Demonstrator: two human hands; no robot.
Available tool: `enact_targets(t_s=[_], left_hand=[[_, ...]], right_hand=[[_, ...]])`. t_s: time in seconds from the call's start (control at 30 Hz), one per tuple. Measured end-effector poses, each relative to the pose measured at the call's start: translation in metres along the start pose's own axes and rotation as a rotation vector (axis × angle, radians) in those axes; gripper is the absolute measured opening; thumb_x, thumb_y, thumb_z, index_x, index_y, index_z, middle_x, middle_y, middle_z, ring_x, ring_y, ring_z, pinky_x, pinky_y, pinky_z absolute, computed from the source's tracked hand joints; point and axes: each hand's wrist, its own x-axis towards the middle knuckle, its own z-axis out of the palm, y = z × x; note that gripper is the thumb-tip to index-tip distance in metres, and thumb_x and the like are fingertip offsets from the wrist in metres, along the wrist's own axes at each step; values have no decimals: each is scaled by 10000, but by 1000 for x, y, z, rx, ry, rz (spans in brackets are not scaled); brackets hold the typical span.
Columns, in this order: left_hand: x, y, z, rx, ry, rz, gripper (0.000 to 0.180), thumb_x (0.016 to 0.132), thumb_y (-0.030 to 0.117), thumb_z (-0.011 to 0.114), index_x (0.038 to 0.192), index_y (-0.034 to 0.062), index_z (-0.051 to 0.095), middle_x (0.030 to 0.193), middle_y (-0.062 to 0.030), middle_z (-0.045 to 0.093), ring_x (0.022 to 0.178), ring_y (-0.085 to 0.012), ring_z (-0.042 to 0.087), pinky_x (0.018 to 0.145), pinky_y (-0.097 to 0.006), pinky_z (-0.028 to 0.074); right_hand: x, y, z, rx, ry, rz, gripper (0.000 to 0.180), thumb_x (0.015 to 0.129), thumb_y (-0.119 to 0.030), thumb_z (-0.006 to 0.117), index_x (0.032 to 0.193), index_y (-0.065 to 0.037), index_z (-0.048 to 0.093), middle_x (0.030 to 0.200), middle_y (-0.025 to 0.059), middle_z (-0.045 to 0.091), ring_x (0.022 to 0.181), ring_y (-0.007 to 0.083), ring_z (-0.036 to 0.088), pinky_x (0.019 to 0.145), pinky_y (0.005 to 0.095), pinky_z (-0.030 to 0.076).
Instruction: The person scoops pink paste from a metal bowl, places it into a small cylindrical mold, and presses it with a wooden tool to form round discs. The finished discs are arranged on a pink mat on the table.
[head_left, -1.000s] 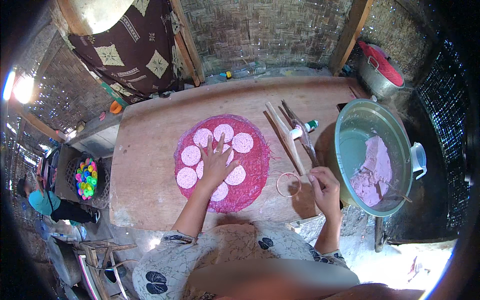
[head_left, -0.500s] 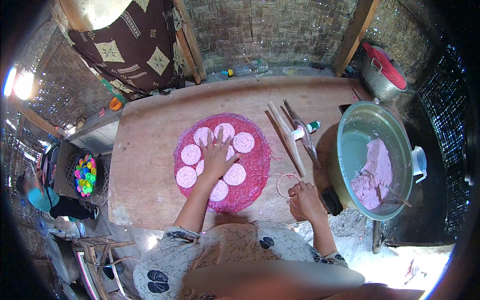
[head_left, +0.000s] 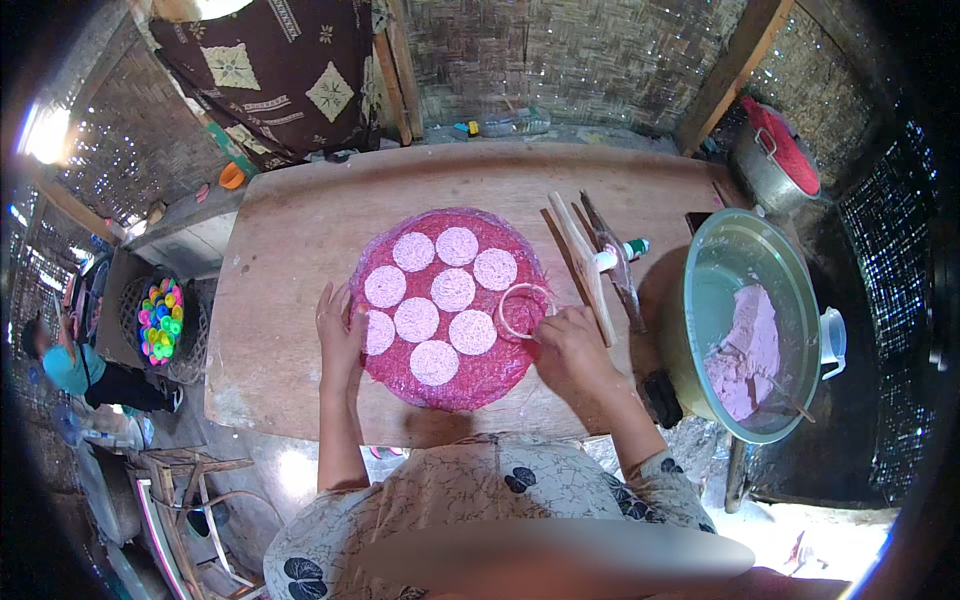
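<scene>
A round, red woven mat (head_left: 450,392) lies on the wooden table in front of me, with several pale pink, flat dough discs (head_left: 453,289) spread over it. My right hand (head_left: 575,345) is closed on a thin ring (head_left: 502,312) and holds it over the mat's right side, beside the rightmost discs. My left hand (head_left: 341,332) rests at the mat's left edge, fingers extended and apart, its thumb close to the leftmost disc (head_left: 379,333). Farther right, a large green basin (head_left: 703,262) holds a lump of pink dough (head_left: 752,330) with a utensil stuck in it.
Two wooden sticks (head_left: 582,262) and a green-and-white tube (head_left: 634,250) lie between mat and basin. A white jug (head_left: 832,343) stands beyond the basin. Behind it sits a metal pot (head_left: 752,155) with red contents. At left are a basket of colourful pieces (head_left: 162,320) and another person (head_left: 78,370).
My left hand has moved off the discs to the mat's left edge. My right hand has carried the ring up and left, from the table to over the mat.
</scene>
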Motion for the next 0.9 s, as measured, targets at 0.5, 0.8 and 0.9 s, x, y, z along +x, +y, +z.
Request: enact_targets(t_s=[0.5, 0.8, 0.9], left_hand=[[-23, -30, -31, -180, 94, -122, 450, 981, 26, 529, 1421, 2, 440, 1552, -178, 260, 1352, -339, 441, 1091, -402, 424], [-5, 7, -27, -163, 119, -19, 433, 967, 42, 549, 1394, 18, 482, 1513, -173, 351, 1346, -322, 448, 1099, -407, 412], [6, 34, -11, -226, 87, 0, 428, 959, 45, 564, 1382, 27, 498, 1490, -172, 396, 1340, -294, 456, 1110, -395, 396]], right_hand=[[14, 11, 31, -166, -203, -41, 148, 704, -46, 697, 843, -97, 707, 888, 59, 653, 868, 263, 573, 813, 409, 387], [-8, 62, -7, -304, 185, 478, 744, 811, -273, 766, 1427, -29, 426, 1333, 270, 510, 1217, 450, 509, 1005, 528, 426], [-24, 79, 4, -367, -11, 752, 1037, 746, -369, 814, 1529, -43, 218, 1400, 323, 412, 1200, 483, 507, 985, 524, 443]])
